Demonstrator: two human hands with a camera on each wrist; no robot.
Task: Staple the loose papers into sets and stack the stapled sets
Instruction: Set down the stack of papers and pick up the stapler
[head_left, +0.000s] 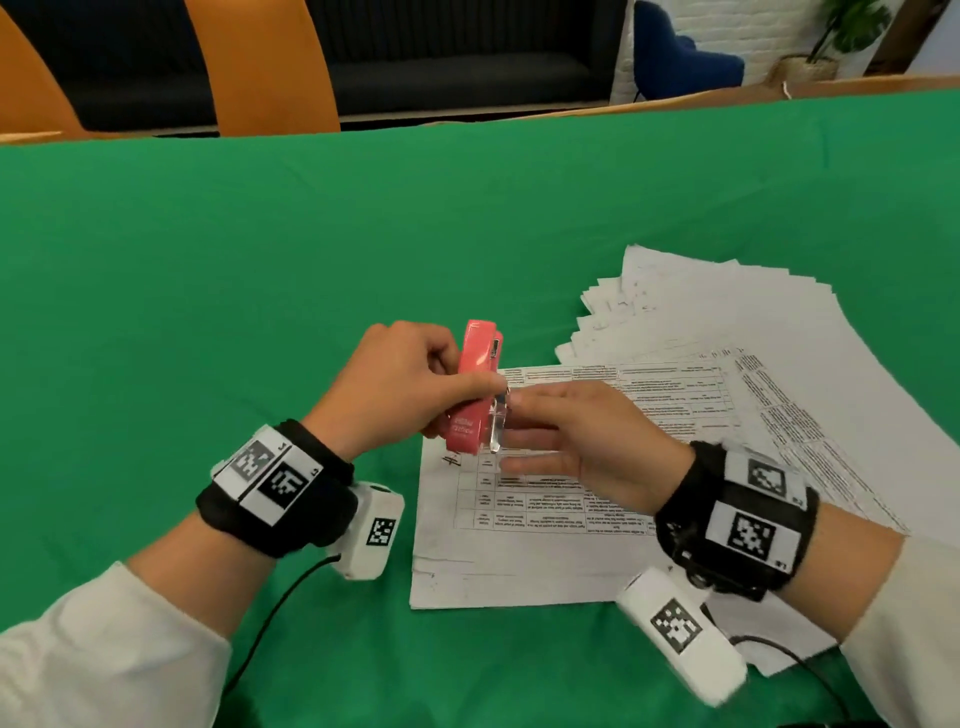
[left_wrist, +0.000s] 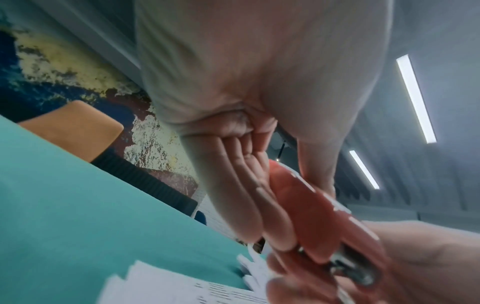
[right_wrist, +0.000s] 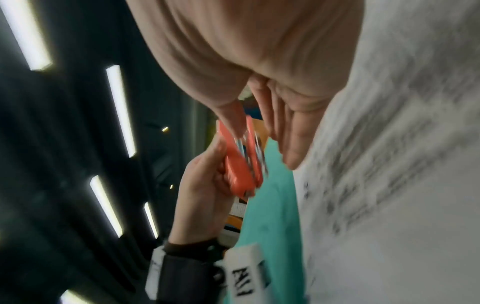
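A pink stapler (head_left: 475, 384) (left_wrist: 311, 216) (right_wrist: 239, 164) is held upright in the air over the top left corner of a printed paper stack (head_left: 545, 545). My left hand (head_left: 402, 382) grips it, fingers (left_wrist: 246, 195) curled round its back and the thumb along its side. My right hand (head_left: 571, 436) reaches in from the right with straight fingers (right_wrist: 293, 144). Its thumb and index tip touch the stapler's clear base and metal part. A fanned pile of loose sheets (head_left: 727, 322) lies behind and to the right.
Green cloth (head_left: 260, 260) covers the table, bare on the left and at the back. Orange chair backs (head_left: 260, 67) stand beyond the far edge, with a dark sofa and a blue chair (head_left: 680, 52) further off. Black cables (head_left: 280, 608) trail from both wrist cameras.
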